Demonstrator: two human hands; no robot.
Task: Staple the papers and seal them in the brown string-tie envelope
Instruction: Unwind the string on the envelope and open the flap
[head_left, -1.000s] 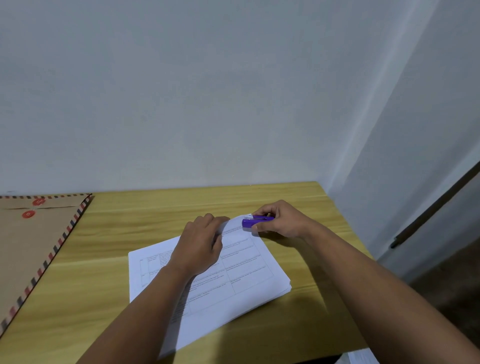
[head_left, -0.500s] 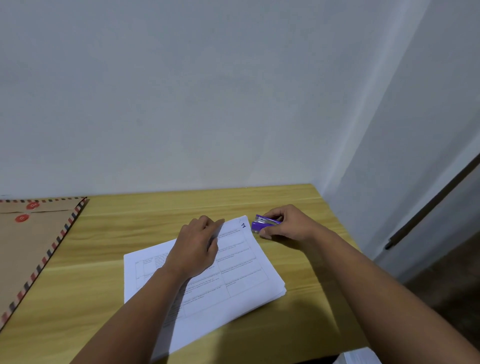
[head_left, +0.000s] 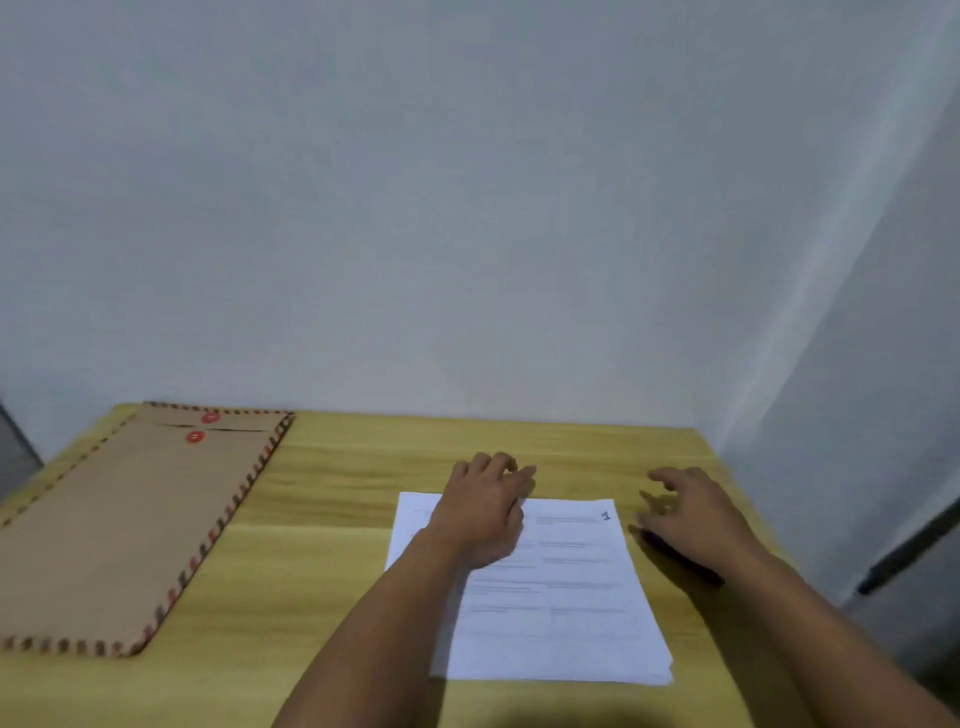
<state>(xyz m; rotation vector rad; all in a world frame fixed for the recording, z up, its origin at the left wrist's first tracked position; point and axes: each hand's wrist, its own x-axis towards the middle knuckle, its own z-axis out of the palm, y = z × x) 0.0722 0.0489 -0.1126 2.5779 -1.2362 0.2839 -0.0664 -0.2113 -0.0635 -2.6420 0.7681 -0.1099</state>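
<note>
A stack of white printed papers (head_left: 566, 597) lies flat on the wooden table (head_left: 337, 571), with a "1" written in its far right corner. My left hand (head_left: 483, 514) rests on the stack's far left part, fingers loosely curled over the far edge. My right hand (head_left: 691, 514) hovers just right of the stack with fingers spread. Under its palm a dark purple stapler (head_left: 652, 538) lies on the table, mostly hidden. The brown string-tie envelope (head_left: 130, 519), with a striped border and two red discs (head_left: 195, 437), lies flat at the left.
A plain grey wall runs along the table's far edge, and a second wall meets it at the right. The table's right edge drops off just beyond my right hand. Bare wood lies between the envelope and the papers.
My right hand took the stapler off the papers' corner, lowered it to the table right of the stack and spread its fingers. The lifted corner lies flat. My view swung left, showing more envelope.
</note>
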